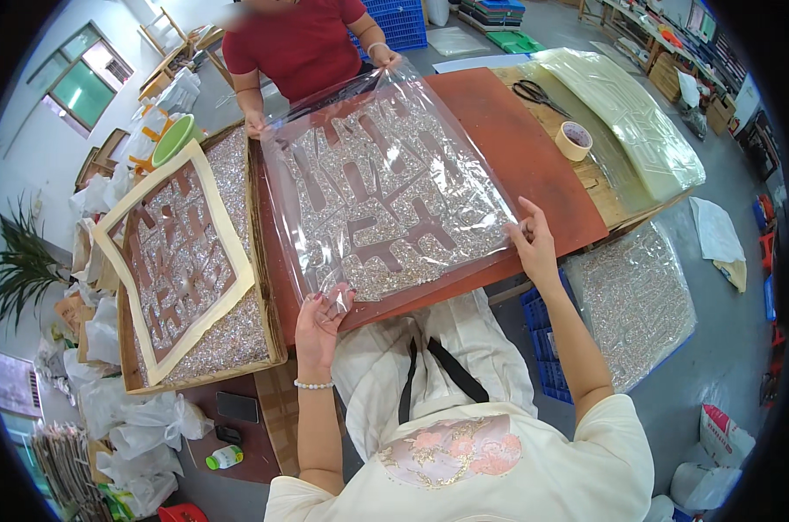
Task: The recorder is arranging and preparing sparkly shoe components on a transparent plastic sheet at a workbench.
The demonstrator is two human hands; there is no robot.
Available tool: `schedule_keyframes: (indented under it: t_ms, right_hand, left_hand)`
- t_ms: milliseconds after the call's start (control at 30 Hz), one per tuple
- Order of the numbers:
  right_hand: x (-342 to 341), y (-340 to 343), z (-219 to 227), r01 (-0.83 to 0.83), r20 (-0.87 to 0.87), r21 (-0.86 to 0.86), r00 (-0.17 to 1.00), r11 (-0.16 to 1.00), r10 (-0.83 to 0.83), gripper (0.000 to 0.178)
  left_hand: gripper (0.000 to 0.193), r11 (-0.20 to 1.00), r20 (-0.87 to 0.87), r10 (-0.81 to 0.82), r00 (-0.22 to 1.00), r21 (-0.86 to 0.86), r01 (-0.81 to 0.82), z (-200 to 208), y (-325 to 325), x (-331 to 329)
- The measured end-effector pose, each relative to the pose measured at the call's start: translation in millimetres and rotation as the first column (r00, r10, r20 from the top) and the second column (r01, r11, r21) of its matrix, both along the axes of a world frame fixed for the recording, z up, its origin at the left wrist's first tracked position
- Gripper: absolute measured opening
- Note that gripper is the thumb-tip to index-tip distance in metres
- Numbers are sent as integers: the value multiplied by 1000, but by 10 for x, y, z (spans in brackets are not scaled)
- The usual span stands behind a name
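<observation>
A clear plastic sheet (394, 191) bearing a pattern of sparkling stones, with plain cut-out shapes between them, stretches over a reddish-brown board (547, 148). My left hand (321, 320) pinches its near left corner, and the film shows over the fingertips. At the near right corner, my right hand (533, 239) grips the edge between thumb and fingers. Across the table a co-worker in a red top (294, 48) holds the far corners with both hands. The far side of the sheet is lifted off the board.
To the left, a shallow box (277, 335) of loose stones carries a cream-bordered stencil frame (238, 300). Black scissors (538, 94), a tape roll (574, 140) and stacked clear film (621, 113) lie at the right. A blue crate (547, 348) with a stone-covered sheet (634, 300) stands below.
</observation>
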State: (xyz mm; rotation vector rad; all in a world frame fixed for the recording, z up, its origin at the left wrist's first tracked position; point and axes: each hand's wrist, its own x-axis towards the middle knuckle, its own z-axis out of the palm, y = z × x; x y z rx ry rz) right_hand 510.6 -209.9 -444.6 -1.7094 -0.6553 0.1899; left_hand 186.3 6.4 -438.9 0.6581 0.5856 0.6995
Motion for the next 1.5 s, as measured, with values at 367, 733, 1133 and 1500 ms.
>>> schedule_keyframes:
  t_ms: [367,733,1133,1500]
  right_hand:
    - [9,-5,11,-17,1,-2,1000,1000,17,54]
    - [13,-2,-54,9,46,-147,999,989,-2,57]
    - [47,61,-181,55,88,-251,996,967,-34,57]
    - [84,117,-199,101,168,-277,984,956,-55,57]
  left_hand:
    - [15,998,-58,-44,997,45,47,27,20,-38]
    - [17,999,-157,-40,987,-12,39,-89,34,-48]
    - [18,997,-231,-66,971,16,72,-180,84,29]
    - [20,994,-301,-71,951,53,91,-199,70,79]
